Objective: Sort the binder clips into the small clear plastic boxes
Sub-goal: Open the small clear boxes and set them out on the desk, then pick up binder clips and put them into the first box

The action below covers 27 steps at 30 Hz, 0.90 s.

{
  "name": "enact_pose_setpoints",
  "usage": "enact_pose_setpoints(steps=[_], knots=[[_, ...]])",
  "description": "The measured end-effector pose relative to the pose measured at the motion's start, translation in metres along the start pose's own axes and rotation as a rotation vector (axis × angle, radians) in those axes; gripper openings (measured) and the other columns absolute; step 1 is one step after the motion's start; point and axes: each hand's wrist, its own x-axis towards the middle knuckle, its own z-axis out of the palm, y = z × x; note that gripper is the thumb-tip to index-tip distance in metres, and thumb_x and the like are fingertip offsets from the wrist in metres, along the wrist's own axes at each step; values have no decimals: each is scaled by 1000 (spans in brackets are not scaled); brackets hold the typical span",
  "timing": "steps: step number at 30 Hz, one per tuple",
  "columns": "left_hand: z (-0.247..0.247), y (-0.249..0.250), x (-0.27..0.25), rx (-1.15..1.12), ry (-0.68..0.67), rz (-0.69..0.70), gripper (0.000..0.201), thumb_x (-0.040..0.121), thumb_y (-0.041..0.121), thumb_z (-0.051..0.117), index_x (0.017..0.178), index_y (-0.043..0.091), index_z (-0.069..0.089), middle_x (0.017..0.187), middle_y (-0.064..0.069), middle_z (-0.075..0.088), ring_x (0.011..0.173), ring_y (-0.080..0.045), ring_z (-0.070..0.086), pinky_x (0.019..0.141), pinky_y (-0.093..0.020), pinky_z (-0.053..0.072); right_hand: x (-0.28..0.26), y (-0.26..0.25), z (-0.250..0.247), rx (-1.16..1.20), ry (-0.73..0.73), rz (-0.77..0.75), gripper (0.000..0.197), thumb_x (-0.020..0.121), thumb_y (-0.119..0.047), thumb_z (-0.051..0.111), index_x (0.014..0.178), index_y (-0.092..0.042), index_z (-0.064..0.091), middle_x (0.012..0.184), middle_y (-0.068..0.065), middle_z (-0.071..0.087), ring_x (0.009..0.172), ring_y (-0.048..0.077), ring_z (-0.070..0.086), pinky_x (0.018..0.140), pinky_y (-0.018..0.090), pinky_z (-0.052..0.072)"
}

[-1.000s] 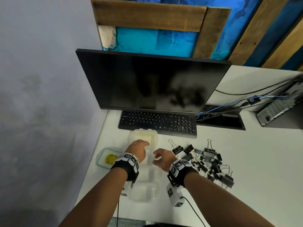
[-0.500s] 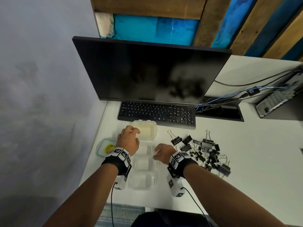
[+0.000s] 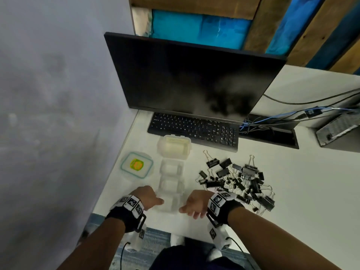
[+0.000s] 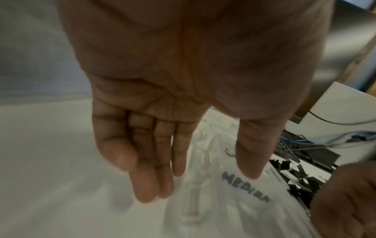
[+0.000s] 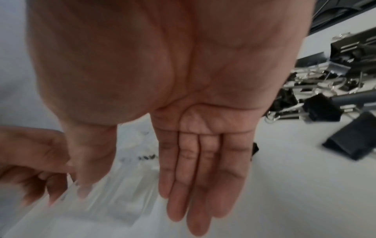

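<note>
Three small clear plastic boxes lie in a column on the white desk: far [image 3: 171,168], middle [image 3: 171,185] and nearest [image 3: 169,204]. The nearest box [image 4: 223,201] bears a handwritten "MEDIUM". A pile of black binder clips [image 3: 237,182] lies to their right. My left hand [image 3: 153,201] and right hand [image 3: 187,209] flank the nearest box, each with straight fingers and nothing in it. In the wrist views the left hand [image 4: 201,183] hovers over the box, and the right hand [image 5: 138,209] has its thumb tip at the box's edge [image 5: 114,193].
A larger cloudy container [image 3: 174,147] stands beyond the boxes, in front of the keyboard [image 3: 194,129] and monitor [image 3: 191,78]. A green-rimmed lid [image 3: 136,164] lies to the left, near the desk's edge. Cables [image 3: 292,117] run at the back right.
Both hands have drawn back toward my body, from the cloudy container and far box to the nearest clear box. The boxes and clips stay where they were.
</note>
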Motion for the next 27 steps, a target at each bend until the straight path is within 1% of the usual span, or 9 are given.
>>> enact_pose_setpoints(steps=[2, 5, 8, 12, 16, 19, 22, 24, 27], knots=[[13, 0, -6, -153, -34, -27, 33, 80, 43, 66, 85, 11, 66, 85, -6, 72, 75, -18, 71, 58, -22, 49, -2, -3, 10, 65, -15, -9, 51, 87, -46, 68, 111, -1, 67, 100, 9, 72, 73, 17, 62, 61, 26, 48], [24, 0, -13, -292, -38, -74, 26, 78, 33, 69, 81, 7, 69, 80, -5, 72, 74, -16, 72, 58, -23, 52, -7, -10, 19, 161, -127, 39, 35, 93, -45, 61, 105, -12, 60, 81, 8, 69, 69, 19, 55, 53, 21, 44], [29, 5, -24, -464, -25, -103, 34, 79, 38, 70, 81, 4, 68, 70, -6, 68, 61, -18, 65, 54, -22, 48, -20, -5, 13, 290, -126, 54, 33, 101, -37, 51, 95, -6, 60, 111, 17, 69, 66, 16, 58, 66, 24, 50], [31, 29, -39, -715, -9, -102, 46, 82, 47, 67, 62, 7, 59, 51, -5, 56, 43, -18, 51, 44, -20, 34, -35, 17, -8, 568, -1, -3, 40, 99, -27, 55, 67, -5, 53, 69, 12, 68, 61, 18, 70, 69, 34, 55], [31, 65, -45, -807, -87, -69, 51, 80, 53, 66, 59, 7, 58, 55, -9, 58, 44, -19, 55, 42, -19, 32, -69, 33, -28, 568, 62, -75, 23, 99, -5, 44, 77, -4, 51, 71, 13, 62, 64, 18, 63, 58, 28, 49], [34, 93, -43, -773, -57, -13, 54, 70, 57, 72, 66, 5, 61, 58, -13, 63, 50, -23, 61, 44, -20, 35, -88, 56, -39, 596, 136, -137, 19, 99, -1, 45, 81, -7, 49, 73, 15, 60, 63, 20, 63, 51, 29, 47], [41, 115, -44, -617, 27, 58, 59, 67, 62, 73, 73, 3, 64, 60, -12, 66, 54, -23, 60, 47, -22, 38, -97, 82, -43, 583, 160, -149, 7, 101, -5, 50, 98, -9, 54, 76, 14, 61, 54, 17, 65, 48, 29, 52], [50, 129, -48, -509, 67, 129, 46, 77, 51, 72, 67, 9, 58, 58, -7, 65, 53, -21, 59, 47, -22, 39, -107, 99, -40, 562, 134, -107, 11, 101, -7, 52, 110, -4, 57, 76, 12, 60, 50, 13, 63, 50, 26, 54], [74, 146, -49, -464, 64, 155, 22, 85, 25, 70, 76, 12, 55, 65, -6, 65, 59, -22, 68, 48, -23, 44, -116, 129, -27, 521, 159, -86, 13, 98, -5, 57, 110, -4, 60, 75, 10, 63, 60, 14, 64, 58, 26, 56]])
